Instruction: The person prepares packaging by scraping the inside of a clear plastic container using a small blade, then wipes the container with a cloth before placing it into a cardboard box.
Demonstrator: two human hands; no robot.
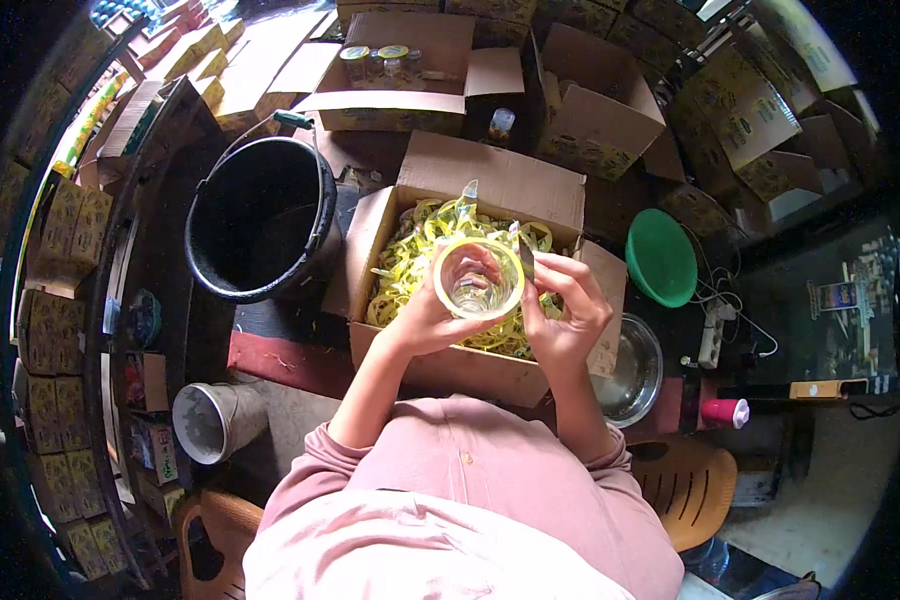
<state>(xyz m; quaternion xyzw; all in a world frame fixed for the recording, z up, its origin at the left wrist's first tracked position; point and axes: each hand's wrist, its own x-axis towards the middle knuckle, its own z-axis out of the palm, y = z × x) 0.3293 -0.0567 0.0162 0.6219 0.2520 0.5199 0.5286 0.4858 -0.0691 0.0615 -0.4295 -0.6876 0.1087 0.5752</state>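
A clear container with a yellow rim (480, 279) is gripped by my left hand (425, 319), its open mouth facing the camera. My right hand (568, 309) pinches a thin, dark flat blade-like piece (526, 259) beside the right edge of the rim; whether it touches the rim I cannot tell. Below both hands stands an open cardboard box (487, 172), filled with tangled yellow strips and rings (427, 232). The container and my hands hide part of these strips.
Left of the box stands a black bucket (259, 217); a whitish bucket (202, 424) is lower left. To the right are a green bowl (661, 259), a clear basin (634, 375), a power strip (712, 334) and a pink container (724, 412). Another carton (409, 37) behind holds yellow-lidded jars.
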